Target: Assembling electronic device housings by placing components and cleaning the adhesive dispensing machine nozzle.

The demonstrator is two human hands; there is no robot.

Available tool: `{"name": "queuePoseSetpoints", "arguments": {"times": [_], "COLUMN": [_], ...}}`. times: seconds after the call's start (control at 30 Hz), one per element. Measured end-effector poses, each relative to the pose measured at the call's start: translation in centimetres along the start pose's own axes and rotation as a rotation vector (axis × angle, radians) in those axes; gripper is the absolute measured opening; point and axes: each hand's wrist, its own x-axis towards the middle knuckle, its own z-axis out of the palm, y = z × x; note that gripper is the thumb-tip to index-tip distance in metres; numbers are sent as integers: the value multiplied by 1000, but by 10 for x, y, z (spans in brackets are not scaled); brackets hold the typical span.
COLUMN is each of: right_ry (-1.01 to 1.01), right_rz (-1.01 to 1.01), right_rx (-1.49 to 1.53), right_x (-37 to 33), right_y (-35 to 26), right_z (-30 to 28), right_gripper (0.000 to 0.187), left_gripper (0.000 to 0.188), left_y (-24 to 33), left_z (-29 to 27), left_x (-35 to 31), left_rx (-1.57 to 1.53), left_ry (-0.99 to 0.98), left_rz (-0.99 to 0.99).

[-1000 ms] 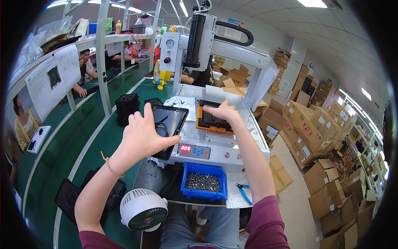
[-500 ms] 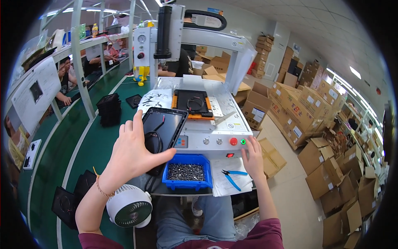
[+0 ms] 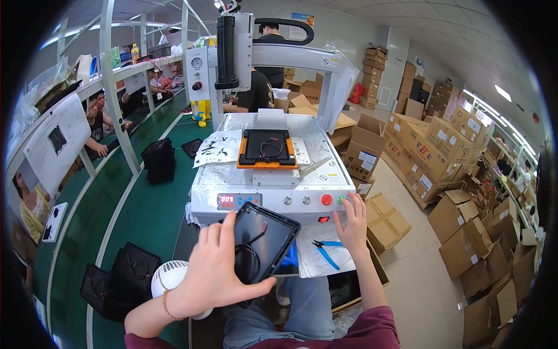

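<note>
My left hand (image 3: 212, 272) grips a black rectangular plastic housing (image 3: 276, 232) by its edge. A thin cable (image 3: 247, 262) with a coiled black part and a reddish end lies inside the housing. Held tilted, the housing hangs in front of the machine's front panel (image 3: 267, 203). My right hand (image 3: 352, 224) has its fingers apart and holds nothing; its fingertips are at the green-lit button (image 3: 340, 199), partly covering it. Whether they press it I cannot tell. Another black housing (image 3: 256, 142) with a looped wire sits in the orange fixture (image 3: 241, 161) on the machine bed.
Blue-handled nippers (image 3: 330, 259) lie on paper at the front right. The held housing mostly hides a blue bin (image 3: 292, 256). A white fan (image 3: 168, 278) stands near my left forearm. Black housings (image 3: 135, 264) stand on the green bench. Cardboard boxes (image 3: 386, 218) are on the right.
My left hand has brought the housing rightward and nearer to me, over the blue bin, uncovering the panel's lit display. My right hand stays by the green button.
</note>
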Motion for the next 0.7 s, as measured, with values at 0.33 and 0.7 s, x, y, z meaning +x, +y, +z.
{"name": "queuePoseSetpoints", "arguments": {"times": [0.33,0.7], "right_ry": [-642,-539], "right_rz": [666,986], "right_rx": [1883,1749], "right_x": [-102,-125], "right_y": [-101,-119], "right_z": [-38,-40], "right_gripper": [49,33], "left_gripper": [109,93], "left_y": [43,2], "left_z": [60,114], "left_x": [-43,-85], "left_rx": [-99,-910], "left_ry": [69,80], "left_rz": [-222,-522]}}
